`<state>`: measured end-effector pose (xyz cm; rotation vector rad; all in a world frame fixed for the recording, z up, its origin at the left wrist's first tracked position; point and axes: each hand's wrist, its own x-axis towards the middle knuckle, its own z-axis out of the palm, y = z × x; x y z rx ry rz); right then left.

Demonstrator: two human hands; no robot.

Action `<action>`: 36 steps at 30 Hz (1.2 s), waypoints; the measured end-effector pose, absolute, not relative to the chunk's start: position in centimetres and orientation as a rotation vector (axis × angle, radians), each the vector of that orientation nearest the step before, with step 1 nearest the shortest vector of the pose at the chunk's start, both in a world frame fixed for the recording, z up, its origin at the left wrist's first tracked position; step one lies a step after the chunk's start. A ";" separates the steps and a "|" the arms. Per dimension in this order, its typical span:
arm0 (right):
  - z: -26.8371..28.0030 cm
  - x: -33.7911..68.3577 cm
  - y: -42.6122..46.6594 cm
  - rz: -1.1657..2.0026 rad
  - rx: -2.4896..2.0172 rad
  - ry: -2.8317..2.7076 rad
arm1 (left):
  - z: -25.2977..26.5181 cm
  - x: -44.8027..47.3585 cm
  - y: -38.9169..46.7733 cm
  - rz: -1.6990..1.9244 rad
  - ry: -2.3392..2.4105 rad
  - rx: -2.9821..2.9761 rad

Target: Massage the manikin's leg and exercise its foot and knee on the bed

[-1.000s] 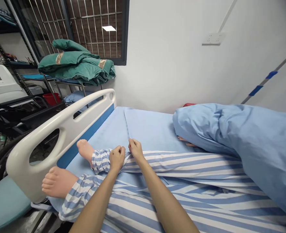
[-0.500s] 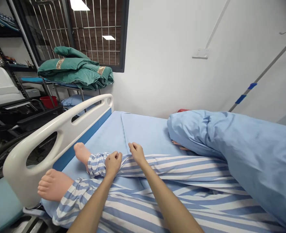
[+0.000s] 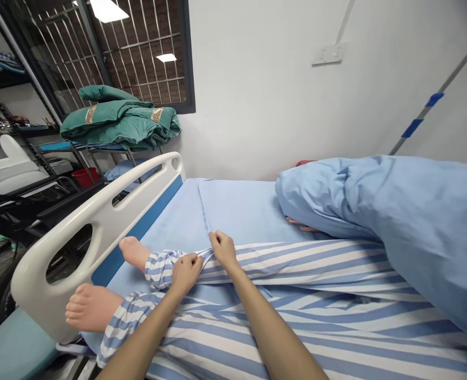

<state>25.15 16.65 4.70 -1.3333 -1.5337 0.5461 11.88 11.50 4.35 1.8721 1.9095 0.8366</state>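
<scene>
Striped blue-and-white pajama trousers (image 3: 297, 264) cover two legs that lie along the bed, with bare, doll-like feet (image 3: 94, 307) at the left end. My left hand (image 3: 187, 272) is closed on the cloth of the far trouser leg, around the shin. Just right of it, my right hand (image 3: 223, 248) pinches the same trouser leg, and the fabric is drawn into a small fold between the two hands. A light blue quilt (image 3: 376, 195) covers the upper body at the right. Some fingers (image 3: 300, 226) show from under the quilt's edge.
A cream footboard (image 3: 110, 211) with cut-out grips rises at the left end of the bed. The pale blue sheet (image 3: 241, 206) reaches to the white wall. Beyond the footboard are folded green bedding (image 3: 118, 124), a wheelchair (image 3: 23, 216) and a red bucket (image 3: 85, 177).
The view has tilted and shifted slightly. My left hand has turned a little and moved closer to my right hand. Both keep their hold on the trouser leg.
</scene>
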 end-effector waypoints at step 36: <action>5.9 25.8 17.1 0.668 -1.249 -1.452 | 4.3 16.7 15.6 1.366 1.628 1.551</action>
